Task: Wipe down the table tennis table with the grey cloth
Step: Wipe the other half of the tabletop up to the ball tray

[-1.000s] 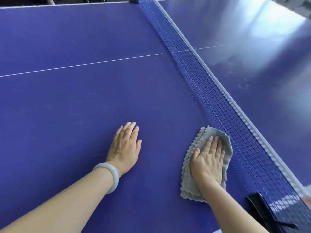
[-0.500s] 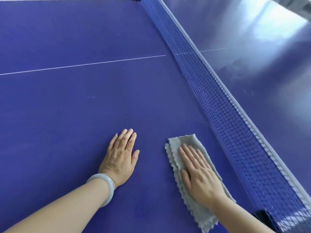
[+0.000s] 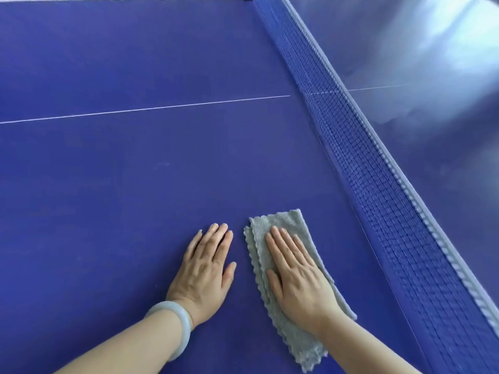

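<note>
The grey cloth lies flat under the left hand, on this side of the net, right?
No: the head view shows the grey cloth flat under the right hand, on this side of the net; the left hand rests on bare table.
</note>
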The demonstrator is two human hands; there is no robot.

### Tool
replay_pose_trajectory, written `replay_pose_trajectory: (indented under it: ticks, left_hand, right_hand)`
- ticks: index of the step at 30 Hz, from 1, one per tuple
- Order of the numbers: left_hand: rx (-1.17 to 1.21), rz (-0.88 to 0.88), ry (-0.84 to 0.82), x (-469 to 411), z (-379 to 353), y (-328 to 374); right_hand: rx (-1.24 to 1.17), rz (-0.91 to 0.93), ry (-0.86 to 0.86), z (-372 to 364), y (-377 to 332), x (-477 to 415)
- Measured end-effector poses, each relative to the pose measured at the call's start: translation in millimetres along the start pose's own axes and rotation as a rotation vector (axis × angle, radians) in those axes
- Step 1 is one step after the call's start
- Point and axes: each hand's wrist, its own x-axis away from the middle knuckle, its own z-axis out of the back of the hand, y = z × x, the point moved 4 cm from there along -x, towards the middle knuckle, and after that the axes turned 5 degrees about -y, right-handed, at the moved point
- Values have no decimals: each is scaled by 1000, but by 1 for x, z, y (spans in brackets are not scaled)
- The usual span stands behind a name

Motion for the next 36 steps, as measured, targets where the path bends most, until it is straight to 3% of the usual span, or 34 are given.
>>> replay_pose_trajectory:
  ticks: [2,4,9,11,13,15,17,22,24,30,33,36]
  left_hand:
    - [-9,-14,0,0,1,0]
    - [-7,-27,11,0,2,1]
    - [-35,-31,3,-2,2,1]
    - [-46,-26,-5,-2,2,1]
    - [-60,-16,-10,-3,2,1]
    - [-60,-14,-13,-3,1,-1]
    - [-49,-16,-13,-3,1,-2]
    - [-56,-6,-35,-3,2,0]
    - [-70,-9,-20,-2,3,2]
    - [-72,6,55,-17,19,11]
    - [-46,11,86,-56,35,16]
    - [17,109,8,-109,41,12]
  right_hand:
    - [22,-39,9,10,36,5]
    - [18,-237,6,26,78,-14]
    - [-98,-533,45,48,110,-135]
    - [-126,-465,39,45,84,-169]
    - [-104,-230,32,33,44,-170]
    - [-65,17,14,23,25,-133]
    - [-49,79,47,22,51,-93]
    - [-103,-519,95,49,152,-116]
    - [-152,-583,92,52,139,-157]
    - [-30,-18,65,43,92,-168]
    - [-4,4,68,46,96,-165]
    - [2,-32,33,45,92,-168]
